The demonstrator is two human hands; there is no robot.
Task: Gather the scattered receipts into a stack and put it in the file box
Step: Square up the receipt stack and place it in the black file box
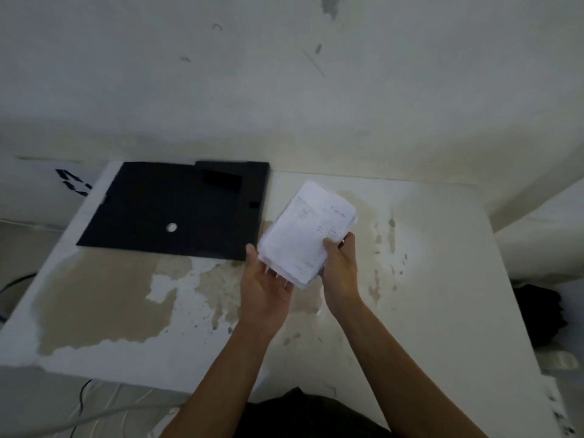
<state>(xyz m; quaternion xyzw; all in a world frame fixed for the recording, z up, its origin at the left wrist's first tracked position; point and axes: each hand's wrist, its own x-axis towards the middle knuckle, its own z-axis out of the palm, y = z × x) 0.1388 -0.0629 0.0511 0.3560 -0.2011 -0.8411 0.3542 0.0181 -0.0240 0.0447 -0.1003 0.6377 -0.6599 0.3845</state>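
A stack of white receipts [305, 232] is held above the table, tilted away from me, printed side up. My left hand [265, 282] supports it from below at the near left corner, palm up. My right hand [339, 267] grips its near right edge, thumb on top. The black file box [177, 213] lies flat on the table at the back left, its lid side facing up with a small round hole; its right edge is just left of the stack. I cannot tell whether the box is open.
The white table [426, 295] has worn, peeling brown patches. A stained wall stands right behind it. A dark bundle [540, 314] lies on the floor at the right. Cables [85, 403] run under the table's near left edge.
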